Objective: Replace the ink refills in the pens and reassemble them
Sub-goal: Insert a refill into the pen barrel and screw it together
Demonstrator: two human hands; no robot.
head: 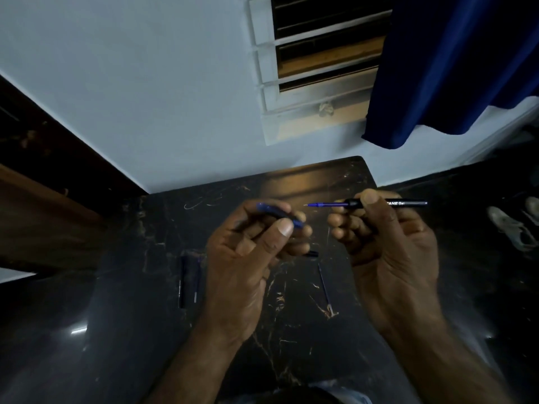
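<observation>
My right hand [388,237] grips a black pen barrel [408,203] with white lettering, held level above the table. A blue ink refill [323,204] sticks out of its left end, tip pointing left. My left hand [248,252] is closed on a blue grip section [280,215], tilted, a short gap left of the refill tip. A small dark piece [311,253] shows just under the left fingers. On the dark marble table [131,287] lie two pens [189,282] to the left of my left wrist and a loose refill [324,285] between my hands.
The table's far edge meets a pale wall [175,112]. A louvred window [320,53] and a blue curtain [452,68] are above. White shoes [516,228] lie on the floor to the right. A brown wooden surface [43,214] is at the left.
</observation>
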